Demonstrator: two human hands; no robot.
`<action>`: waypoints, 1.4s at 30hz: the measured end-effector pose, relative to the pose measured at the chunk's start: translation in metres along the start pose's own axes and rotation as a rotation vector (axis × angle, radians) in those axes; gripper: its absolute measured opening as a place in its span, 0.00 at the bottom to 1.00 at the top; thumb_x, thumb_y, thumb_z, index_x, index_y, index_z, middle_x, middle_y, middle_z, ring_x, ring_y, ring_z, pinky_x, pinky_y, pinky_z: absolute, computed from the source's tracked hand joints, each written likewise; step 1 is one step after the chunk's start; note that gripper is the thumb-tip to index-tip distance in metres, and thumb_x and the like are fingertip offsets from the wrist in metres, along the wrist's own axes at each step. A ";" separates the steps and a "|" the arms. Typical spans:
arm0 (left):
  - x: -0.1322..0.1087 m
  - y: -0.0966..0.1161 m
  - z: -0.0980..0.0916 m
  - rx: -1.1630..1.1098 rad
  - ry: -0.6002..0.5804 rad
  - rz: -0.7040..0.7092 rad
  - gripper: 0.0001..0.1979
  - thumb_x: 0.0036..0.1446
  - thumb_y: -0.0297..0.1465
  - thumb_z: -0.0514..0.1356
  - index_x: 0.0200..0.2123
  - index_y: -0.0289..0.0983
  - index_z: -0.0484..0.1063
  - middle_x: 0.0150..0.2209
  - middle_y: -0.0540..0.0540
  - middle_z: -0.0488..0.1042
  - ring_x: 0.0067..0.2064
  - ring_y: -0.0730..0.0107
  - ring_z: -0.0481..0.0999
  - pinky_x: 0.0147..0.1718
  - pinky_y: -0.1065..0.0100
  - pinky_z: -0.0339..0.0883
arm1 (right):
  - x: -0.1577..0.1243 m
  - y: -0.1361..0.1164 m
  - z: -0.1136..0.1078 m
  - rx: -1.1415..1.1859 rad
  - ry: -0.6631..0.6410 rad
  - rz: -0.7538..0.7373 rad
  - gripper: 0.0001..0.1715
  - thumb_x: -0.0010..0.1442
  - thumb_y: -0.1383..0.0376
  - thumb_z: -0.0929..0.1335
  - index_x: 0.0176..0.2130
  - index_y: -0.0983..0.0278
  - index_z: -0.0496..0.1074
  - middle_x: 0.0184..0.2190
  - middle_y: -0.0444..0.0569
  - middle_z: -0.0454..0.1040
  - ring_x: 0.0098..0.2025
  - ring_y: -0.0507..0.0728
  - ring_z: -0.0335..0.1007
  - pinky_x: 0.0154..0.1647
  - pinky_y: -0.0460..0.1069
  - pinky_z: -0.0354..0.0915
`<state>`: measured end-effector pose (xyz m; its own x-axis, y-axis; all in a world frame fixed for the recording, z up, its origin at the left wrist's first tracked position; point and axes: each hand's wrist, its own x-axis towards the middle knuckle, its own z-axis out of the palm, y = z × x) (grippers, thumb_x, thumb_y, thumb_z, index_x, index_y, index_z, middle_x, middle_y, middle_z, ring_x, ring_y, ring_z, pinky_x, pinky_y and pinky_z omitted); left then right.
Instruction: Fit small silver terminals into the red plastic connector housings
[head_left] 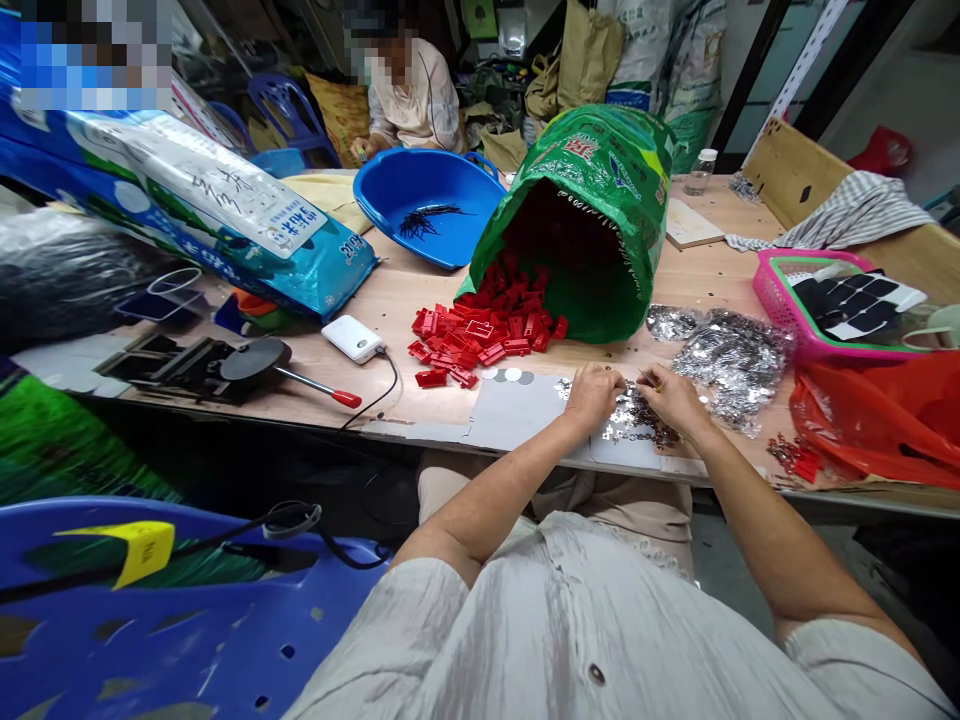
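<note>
Over small metal pieces (616, 425) at the table's front edge, my left hand (594, 396) has its fingertips drawn together. Whatever it pinches is too small to name. Close by on the right, my right hand (673, 402) is also closed, thumb against fingers, around something tiny and dark that I cannot identify. The fingertips of both hands point toward each other, slightly apart. Red plastic parts (487, 335) spill from the mouth of a green sack (581, 150) beyond my left hand. Shiny metal pieces in a clear plastic bag (731, 365) lie beyond my right hand.
A hand press with a red-tipped lever (251, 365) and a white power bank (352, 339) lie left. A blue basin (427, 190) holds dark thin strips. Right are a pink basket (780, 310) and a red bag (885, 415). Another person (416, 95) sits across the table.
</note>
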<state>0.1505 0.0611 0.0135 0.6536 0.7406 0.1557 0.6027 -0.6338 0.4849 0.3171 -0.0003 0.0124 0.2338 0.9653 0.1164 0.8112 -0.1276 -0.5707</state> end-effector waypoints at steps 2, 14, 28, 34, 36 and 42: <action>-0.004 -0.004 0.004 0.063 -0.026 0.091 0.09 0.60 0.25 0.56 0.37 0.39 0.77 0.36 0.45 0.78 0.48 0.60 0.68 0.50 0.59 0.59 | 0.003 -0.001 0.004 -0.029 -0.018 -0.012 0.06 0.57 0.62 0.67 0.36 0.58 0.73 0.34 0.45 0.79 0.35 0.57 0.72 0.35 0.49 0.61; -0.008 -0.009 0.003 -0.091 0.038 -0.042 0.06 0.60 0.30 0.59 0.36 0.39 0.77 0.40 0.48 0.79 0.46 0.64 0.69 0.50 0.63 0.60 | 0.005 0.004 0.001 -0.019 -0.071 -0.083 0.09 0.58 0.62 0.66 0.37 0.59 0.76 0.37 0.47 0.79 0.40 0.58 0.73 0.42 0.51 0.63; -0.015 -0.006 -0.010 -0.293 -0.006 -0.312 0.06 0.55 0.29 0.60 0.31 0.39 0.78 0.33 0.50 0.80 0.39 0.68 0.76 0.42 0.69 0.66 | -0.008 -0.010 0.002 -0.168 -0.193 -0.136 0.09 0.60 0.61 0.66 0.38 0.58 0.76 0.38 0.48 0.77 0.40 0.57 0.71 0.39 0.49 0.59; -0.017 -0.006 -0.015 -0.241 -0.030 -0.323 0.08 0.55 0.29 0.58 0.32 0.40 0.79 0.34 0.50 0.81 0.39 0.68 0.76 0.43 0.69 0.66 | -0.007 -0.016 0.004 -0.263 -0.208 -0.147 0.09 0.61 0.61 0.66 0.37 0.59 0.76 0.38 0.48 0.77 0.40 0.58 0.71 0.38 0.49 0.58; -0.018 -0.007 -0.016 -0.217 -0.051 -0.326 0.08 0.54 0.28 0.58 0.32 0.40 0.79 0.34 0.49 0.81 0.40 0.67 0.76 0.43 0.69 0.66 | -0.007 -0.015 0.004 -0.250 -0.213 -0.146 0.10 0.61 0.61 0.66 0.38 0.58 0.76 0.38 0.48 0.77 0.40 0.58 0.71 0.38 0.49 0.59; -0.022 -0.009 -0.017 -0.133 -0.113 -0.320 0.10 0.54 0.29 0.57 0.33 0.41 0.80 0.35 0.48 0.81 0.43 0.62 0.76 0.44 0.66 0.66 | -0.011 -0.007 -0.001 -0.165 -0.162 -0.113 0.12 0.61 0.58 0.66 0.40 0.59 0.77 0.39 0.48 0.78 0.40 0.57 0.72 0.40 0.49 0.61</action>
<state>0.1224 0.0543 0.0200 0.4928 0.8626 -0.1142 0.7246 -0.3342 0.6027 0.3100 -0.0099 0.0159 0.0589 0.9977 0.0329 0.9070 -0.0397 -0.4194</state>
